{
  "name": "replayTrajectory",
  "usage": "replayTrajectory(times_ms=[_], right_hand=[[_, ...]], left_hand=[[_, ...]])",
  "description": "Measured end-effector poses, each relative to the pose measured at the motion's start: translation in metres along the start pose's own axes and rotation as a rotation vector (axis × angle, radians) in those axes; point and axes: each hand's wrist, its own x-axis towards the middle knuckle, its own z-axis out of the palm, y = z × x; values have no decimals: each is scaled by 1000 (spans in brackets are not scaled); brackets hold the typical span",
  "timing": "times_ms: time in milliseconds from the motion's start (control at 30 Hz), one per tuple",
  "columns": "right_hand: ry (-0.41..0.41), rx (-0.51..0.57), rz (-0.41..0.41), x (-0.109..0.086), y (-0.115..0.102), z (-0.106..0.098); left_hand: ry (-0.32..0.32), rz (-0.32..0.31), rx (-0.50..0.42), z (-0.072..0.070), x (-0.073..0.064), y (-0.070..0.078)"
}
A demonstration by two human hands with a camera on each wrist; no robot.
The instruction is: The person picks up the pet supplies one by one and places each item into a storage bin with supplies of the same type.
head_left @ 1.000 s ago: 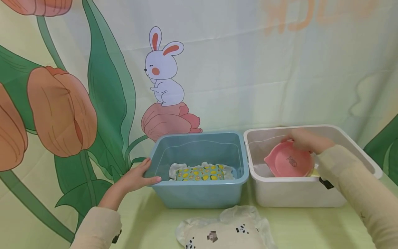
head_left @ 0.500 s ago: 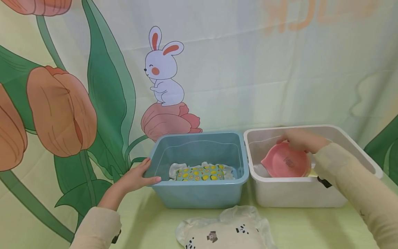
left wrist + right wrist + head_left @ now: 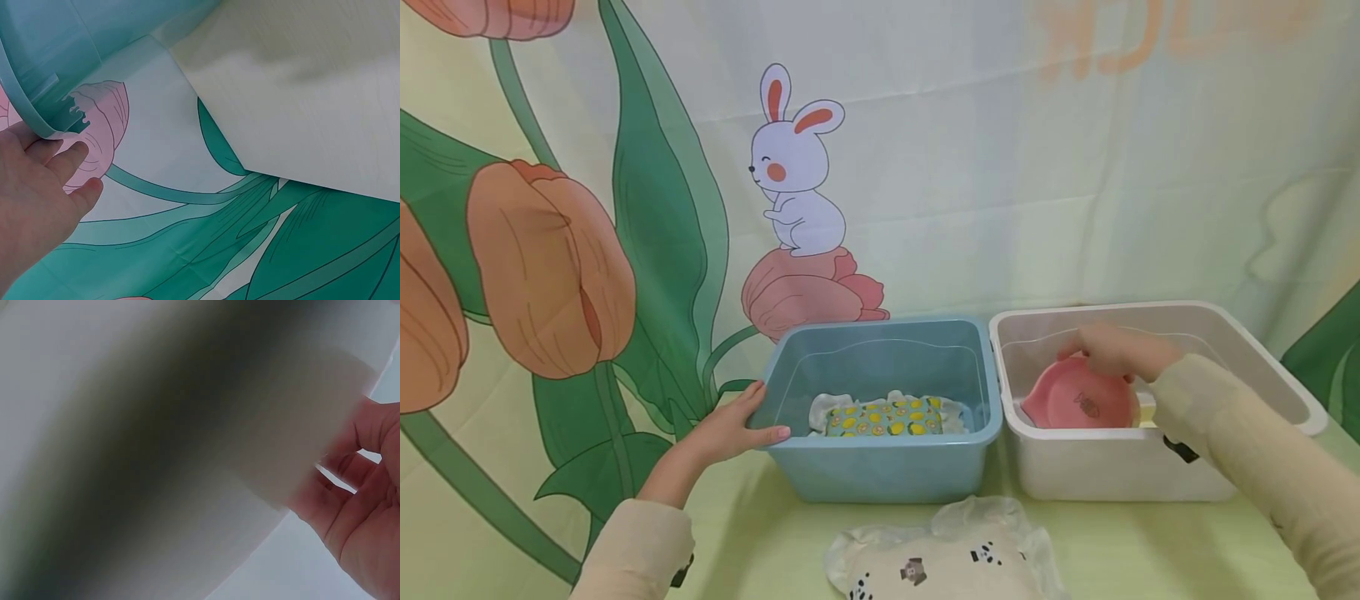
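Observation:
My right hand reaches into the white bin and grips the far rim of a shallow pink bowl. The bowl has a pointed corner at its left and a dark fishbone-like print inside. It tilts toward the head camera, its lower edge hidden behind the bin's front wall. Pale surfaces, partly blurred, fill most of the right wrist view, with the fingers at its right. My left hand rests at the left corner of the blue bin, fingers extended and thumb on the front rim.
A pillow with yellow lemons and white frills lies in the blue bin. Another frilled pillow, cream with animal prints, lies on the table before the bins. Something pale yellow shows beside the bowl. A printed curtain hangs close behind.
My right hand has moved left and lower in the white bin with the pink bowl, which sits deeper behind the front wall. The left hand stays at the blue bin's corner.

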Motion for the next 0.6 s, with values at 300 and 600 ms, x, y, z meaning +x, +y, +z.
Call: replayTrajectory(times_ms=[300, 600], right_hand=[[-16, -10, -26, -1, 3, 5], [5, -9, -56, -1, 3, 10]], left_hand=[[1, 5, -6, 0, -1, 0], [0, 2, -6, 0, 0, -1]])
